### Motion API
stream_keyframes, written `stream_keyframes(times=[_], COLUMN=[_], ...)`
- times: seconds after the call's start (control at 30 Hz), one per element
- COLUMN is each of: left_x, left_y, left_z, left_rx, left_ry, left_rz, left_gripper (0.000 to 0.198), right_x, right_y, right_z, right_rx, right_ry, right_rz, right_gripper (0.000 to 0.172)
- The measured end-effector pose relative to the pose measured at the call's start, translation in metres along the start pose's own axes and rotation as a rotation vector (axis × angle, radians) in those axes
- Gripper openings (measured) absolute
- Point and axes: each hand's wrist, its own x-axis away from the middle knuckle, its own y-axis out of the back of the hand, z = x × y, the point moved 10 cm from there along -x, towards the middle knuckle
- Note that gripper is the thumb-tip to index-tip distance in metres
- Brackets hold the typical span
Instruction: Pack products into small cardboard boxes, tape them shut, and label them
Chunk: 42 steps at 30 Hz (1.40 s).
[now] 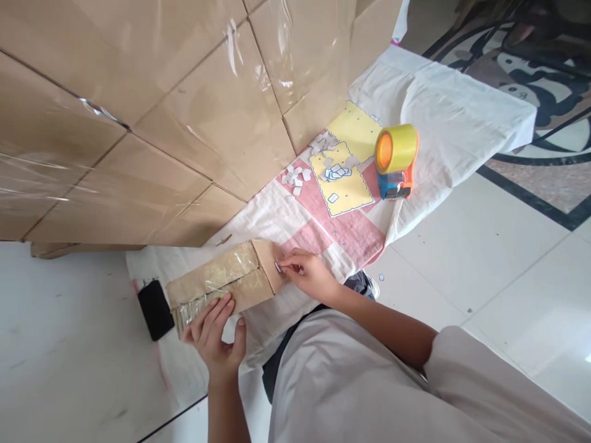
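A small taped cardboard box (235, 264) lies on a cloth-covered surface in front of me. My left hand (217, 338) rests on its near side, fingers spread along the top edge and thumb held away from the cardboard. At the box's right end, my right hand (311, 275) pinches a small white sticker (277, 266) against or very close to the end face; whether it sticks there I cannot tell. Yellow sheets (351, 200) with small blue-edged stickers (338, 172) on one lie beyond that hand, beside a heap of white paper bits (295, 177).
Large stacked cardboard boxes (207, 129) wrapped in clear film rise at the back left. A tape dispenser (396, 184) with a yellow roll stands on the white and pink cloth (434, 129). Left of the small box lies a black object (156, 311). Pale floor tiles (512, 258) extend to the right.
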Motion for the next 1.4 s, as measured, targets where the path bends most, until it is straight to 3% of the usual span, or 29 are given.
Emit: stream_keyframes(times=[0.1,0.4,0.5,0.7,0.83,0.97,1.2,1.4], left_x=[0.001,0.002,0.003,0.001,0.0,0.0,-0.004,-0.006], left_y=[0.0,0.0,0.0,0.002,0.002,0.003,0.002,0.004], left_z=[0.002,0.005,0.006,0.001,0.0,0.004,0.011,0.006], left_rx=[-0.016,-0.006,-0.009,0.01,0.015,0.059,0.046,0.054], left_ry=[0.004,0.041,0.038,0.023,0.028,0.032,0.061,0.048], left_rz=[0.0,-0.006,-0.014,-0.02,-0.001,-0.005,0.026,0.03], left_gripper=[0.028,0.025,0.025,0.026,0.024,0.023,0.019,0.019], right_x=[-0.003,-0.003,-0.003,0.014,0.021,0.015,0.003,0.002], right_y=[0.003,0.004,0.003,0.0,-0.012,-0.021,-0.015,-0.005], right_z=[-0.001,-0.013,-0.012,-0.011,-0.014,-0.017,-0.031,-0.019], right_rx=[-0.006,-0.058,-0.12,-0.14,-0.142,-0.21,-0.341,-0.257], right_ry=[-0.02,-0.047,-0.025,-0.001,-0.038,-0.074,-0.188,-0.005], right_rz=[-0.026,-0.144,-0.146,-0.229,-0.165,-0.059,0.02,0.058], right_gripper=[0.011,0.024,0.015,0.02,0.028,0.023,0.029,0.024])
